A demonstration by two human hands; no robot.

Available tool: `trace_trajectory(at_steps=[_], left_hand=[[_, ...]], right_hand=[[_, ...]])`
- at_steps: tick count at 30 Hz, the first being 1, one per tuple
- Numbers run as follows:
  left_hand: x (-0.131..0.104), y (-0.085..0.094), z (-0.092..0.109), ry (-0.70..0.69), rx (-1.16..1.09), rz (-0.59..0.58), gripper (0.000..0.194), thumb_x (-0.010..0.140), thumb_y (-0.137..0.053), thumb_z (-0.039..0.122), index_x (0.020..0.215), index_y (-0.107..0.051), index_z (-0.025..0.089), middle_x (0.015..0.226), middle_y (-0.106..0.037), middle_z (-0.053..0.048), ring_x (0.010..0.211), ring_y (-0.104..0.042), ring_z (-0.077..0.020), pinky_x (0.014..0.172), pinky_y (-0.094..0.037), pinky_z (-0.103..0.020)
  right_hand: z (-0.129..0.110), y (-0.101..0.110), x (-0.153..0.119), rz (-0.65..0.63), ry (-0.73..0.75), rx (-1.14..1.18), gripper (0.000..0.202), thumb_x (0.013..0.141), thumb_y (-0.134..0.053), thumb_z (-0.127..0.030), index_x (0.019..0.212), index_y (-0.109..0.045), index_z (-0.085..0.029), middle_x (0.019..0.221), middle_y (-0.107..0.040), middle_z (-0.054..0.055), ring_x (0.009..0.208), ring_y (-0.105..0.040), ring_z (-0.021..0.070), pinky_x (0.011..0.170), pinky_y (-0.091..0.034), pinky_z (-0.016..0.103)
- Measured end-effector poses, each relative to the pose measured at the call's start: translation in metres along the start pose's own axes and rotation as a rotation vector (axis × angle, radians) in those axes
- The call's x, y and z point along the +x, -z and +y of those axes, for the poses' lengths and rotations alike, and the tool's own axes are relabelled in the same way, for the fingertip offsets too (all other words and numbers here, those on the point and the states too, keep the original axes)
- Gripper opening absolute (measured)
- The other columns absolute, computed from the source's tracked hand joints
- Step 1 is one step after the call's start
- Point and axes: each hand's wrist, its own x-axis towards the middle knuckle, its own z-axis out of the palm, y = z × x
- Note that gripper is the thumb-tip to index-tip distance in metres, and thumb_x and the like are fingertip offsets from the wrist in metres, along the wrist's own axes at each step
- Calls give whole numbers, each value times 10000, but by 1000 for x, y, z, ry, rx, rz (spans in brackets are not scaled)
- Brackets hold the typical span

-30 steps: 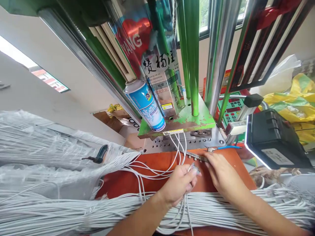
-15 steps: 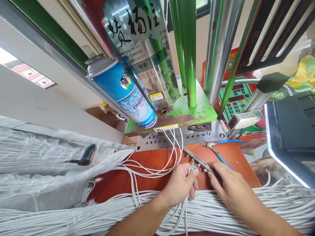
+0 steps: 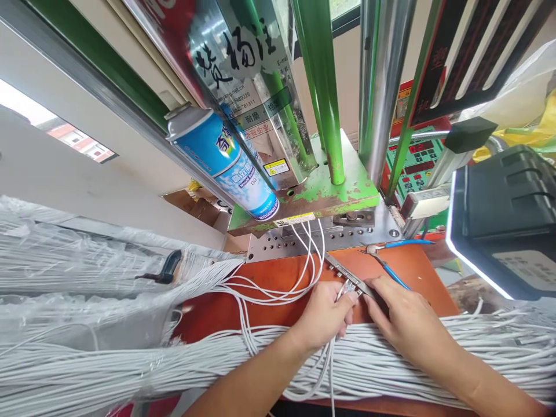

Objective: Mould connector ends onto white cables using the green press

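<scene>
My left hand [image 3: 324, 318] is closed in a pinch around white cables [image 3: 329, 368], whose shiny connector ends [image 3: 346, 288] poke out past the thumb. Those ends meet the lower edge of a narrow metal mould bar [image 3: 343, 271] with small pegs along that side; whether any is seated in it I cannot tell. Gripping the bar's near right end is my right hand [image 3: 402, 315], fingers wrapped round it. The bar slants up and left over the orange-brown work surface [image 3: 278, 275], its far end close to the steel mould plate [image 3: 278, 242].
Blue-handled cutters [image 3: 386, 267] lie right of the bar. A spray can [image 3: 230, 168] stands on the press's green plate [image 3: 325, 197]. More white cables [image 3: 174, 359] run across the front. A dark-handled tool [image 3: 167, 269] sits at left, a black-bodied lamp [image 3: 499, 226] at right.
My left hand has brought the connector ends slightly right, closer against the bar. The right hand keeps its hold on the bar. The whole view has shifted a little.
</scene>
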Motion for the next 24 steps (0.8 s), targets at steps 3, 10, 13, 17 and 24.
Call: trace_trajectory(at_steps=[3, 10, 13, 17, 24], left_hand=[[0, -4, -2, -7, -19, 43, 410, 875, -654, 558, 797, -594, 160, 526, -542, 37, 343, -398, -62, 335, -279, -179], [-1, 11, 4, 48, -158, -142, 515, 831, -661, 659, 861, -592, 149, 634, -660, -38, 432, -583, -127, 399, -397, -206], [2, 18, 5, 61, -120, -136, 481, 832, -665, 633, 792, -565, 164, 553, -600, 0, 379, -517, -109, 366, -363, -199], [7, 15, 3, 77, -79, -102, 430, 868, -635, 582, 792, -572, 164, 493, -546, 31, 323, -381, -60, 330, -258, -169], [3, 22, 14, 98, -122, -198, 538, 837, -661, 659, 950, -619, 134, 636, -653, -21, 428, -588, -115, 393, -422, -186]], right_hand=[[-1, 0, 1, -8, 57, -22, 213, 1033, -391, -289, 940, -574, -229, 829, -637, 51, 730, -627, 229, 625, -394, 352], [1, 5, 2, -25, -98, 155, 255, 1053, -397, -377, 985, -602, -242, 885, -674, 52, 778, -644, 230, 700, -441, 363], [2, 6, 1, -19, -90, 171, 262, 1058, -397, -379, 1013, -612, -236, 917, -685, 65, 794, -648, 233, 729, -462, 375], [2, 6, 0, -5, 3, 119, 255, 1059, -388, -345, 1049, -612, -226, 944, -685, 84, 825, -655, 240, 724, -464, 368], [7, 2, -2, 42, -18, 97, 246, 1054, -394, -331, 1054, -615, -225, 967, -697, 85, 816, -662, 230, 746, -489, 367]])
